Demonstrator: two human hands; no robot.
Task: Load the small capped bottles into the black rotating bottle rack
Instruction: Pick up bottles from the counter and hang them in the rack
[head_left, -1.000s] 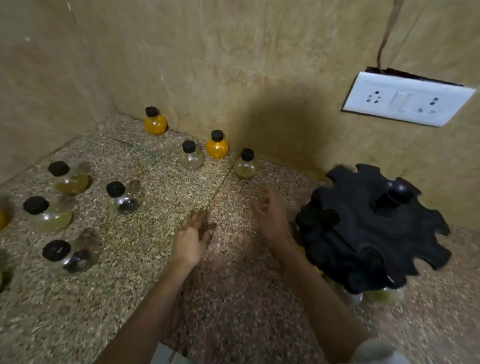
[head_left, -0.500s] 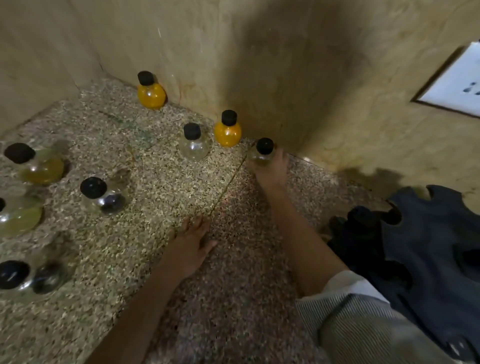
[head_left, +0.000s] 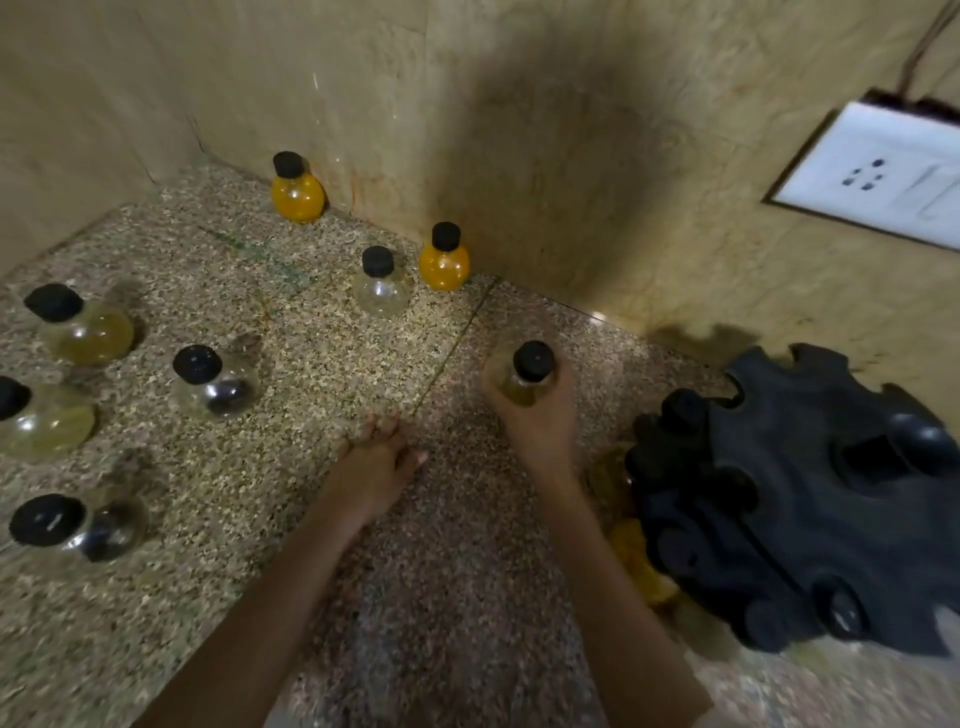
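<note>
My right hand (head_left: 535, 415) grips a small round bottle (head_left: 525, 378) with pale yellow liquid and a black cap, held upright a little left of the black notched rack (head_left: 810, 493). The rack stands at the right, with several capped bottles hanging in its left and front notches. Fingers down on the speckled counter (head_left: 322, 364), my left hand (head_left: 376, 460) holds nothing. Loose bottles stand on the counter: two orange ones (head_left: 297, 193) (head_left: 444, 262) by the wall, a clear one (head_left: 381, 289), and several pale or clear ones (head_left: 83, 327) (head_left: 213, 384) at the left.
Tan tiled walls close the counter at the back and left, meeting in a corner. A white socket plate (head_left: 878, 176) with a cable above it sits on the right wall over the rack.
My right hand reached to the pale bottle by the wall, took hold of it and has drawn it back toward me and the rack. My left hand stayed on the counter.
</note>
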